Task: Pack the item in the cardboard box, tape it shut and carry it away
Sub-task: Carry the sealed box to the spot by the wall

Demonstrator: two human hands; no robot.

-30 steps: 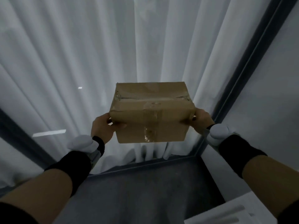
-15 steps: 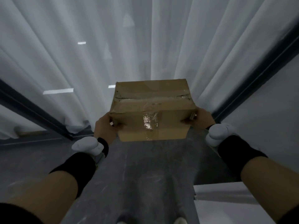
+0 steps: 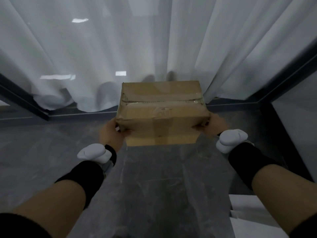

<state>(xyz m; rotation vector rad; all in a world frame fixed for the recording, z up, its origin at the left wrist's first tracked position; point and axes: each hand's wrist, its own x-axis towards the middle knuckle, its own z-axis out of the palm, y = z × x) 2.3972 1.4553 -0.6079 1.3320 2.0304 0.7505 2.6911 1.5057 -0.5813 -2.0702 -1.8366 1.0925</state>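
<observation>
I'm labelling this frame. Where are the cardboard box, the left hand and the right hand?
cardboard box (image 3: 162, 114): head view, top face near the front edge.
left hand (image 3: 111, 134): head view, back of the hand.
right hand (image 3: 214, 125): head view, back of the hand.

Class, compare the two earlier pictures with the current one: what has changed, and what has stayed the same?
The surroundings shifted as the person carries the cardboard box: the curtain hem sits higher in view, and more of the dark floor shows beneath the box. Nothing was taken hold of or let go. Unchanged: the left hand and right hand grip the box's opposite sides, and it stays taped shut.
</observation>
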